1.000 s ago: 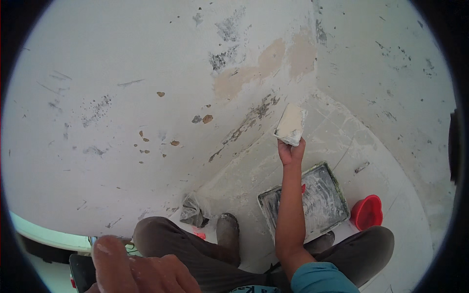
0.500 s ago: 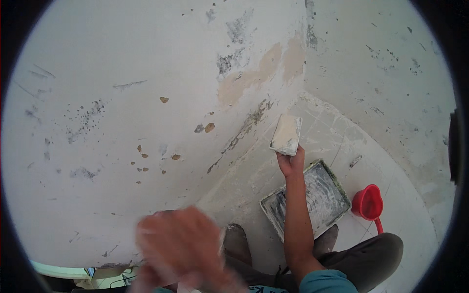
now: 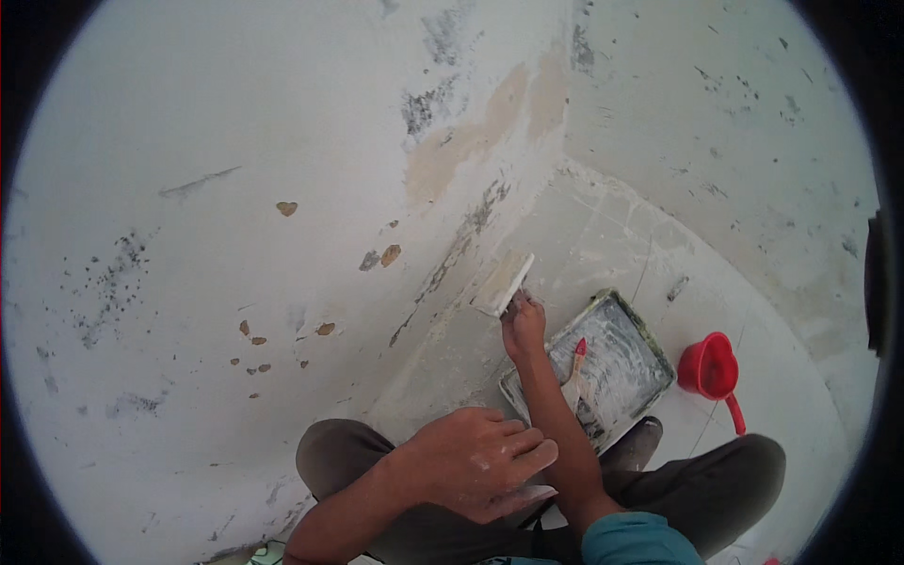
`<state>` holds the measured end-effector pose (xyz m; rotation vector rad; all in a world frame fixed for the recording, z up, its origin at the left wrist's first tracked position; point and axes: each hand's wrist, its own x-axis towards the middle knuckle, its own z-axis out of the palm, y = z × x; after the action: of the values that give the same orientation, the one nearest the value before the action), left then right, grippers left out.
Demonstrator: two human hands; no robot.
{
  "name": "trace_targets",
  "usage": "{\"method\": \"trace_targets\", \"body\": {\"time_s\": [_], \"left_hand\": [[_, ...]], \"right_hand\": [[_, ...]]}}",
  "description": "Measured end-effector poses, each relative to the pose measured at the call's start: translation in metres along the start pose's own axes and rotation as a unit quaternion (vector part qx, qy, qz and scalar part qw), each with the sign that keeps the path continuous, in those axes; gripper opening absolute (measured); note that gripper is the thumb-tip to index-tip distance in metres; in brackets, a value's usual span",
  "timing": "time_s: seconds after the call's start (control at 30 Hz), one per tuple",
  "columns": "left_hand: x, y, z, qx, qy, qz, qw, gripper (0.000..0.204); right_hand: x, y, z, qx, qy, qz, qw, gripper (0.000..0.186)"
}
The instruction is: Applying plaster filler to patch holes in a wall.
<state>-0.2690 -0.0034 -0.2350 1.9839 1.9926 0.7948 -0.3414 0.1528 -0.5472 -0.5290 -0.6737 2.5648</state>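
My right hand (image 3: 524, 330) is closed on a rectangular putty board (image 3: 504, 282) smeared with cream putty, held tilted above the floor near the wall's base. My left hand (image 3: 480, 461) is in front of my right forearm, its fingers curled. A thin whitish edge shows under its fingertips; whether it is a blade or a putty-covered thumb I cannot tell. Beneath my right forearm is a black tray (image 3: 645, 330) streaked with white. A brush (image 3: 578, 377) with a red-tipped handle lies across it, partly hidden by my arm.
The left wall (image 3: 235, 113) has chipped spots, dark scuffs and a beige patch (image 3: 471, 132) near the corner. A red dipper (image 3: 708, 367) stands right of the tray on the pale tiled floor (image 3: 603, 226). My bent knees (image 3: 725, 471) are on both sides below.
My left hand, blurred before, has moved right to my right forearm. My right hand has shifted left and tilted the putty board. The brush in the tray now shows.
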Motion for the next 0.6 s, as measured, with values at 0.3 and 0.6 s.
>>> {"method": "trace_targets", "body": {"time_s": [0.3,0.6], "left_hand": [[-0.003,-0.006,-0.003,0.026,0.013,-0.042,0.999,0.035],[0.013,-0.037,-0.003,0.035,0.001,-0.117,0.992,0.033]], "right_hand": [[0.101,-0.029,0.042,-0.245,0.087,-0.063,0.964,0.03],[0.109,-0.04,0.038,-0.363,0.025,-0.236,0.901,0.032]]}}
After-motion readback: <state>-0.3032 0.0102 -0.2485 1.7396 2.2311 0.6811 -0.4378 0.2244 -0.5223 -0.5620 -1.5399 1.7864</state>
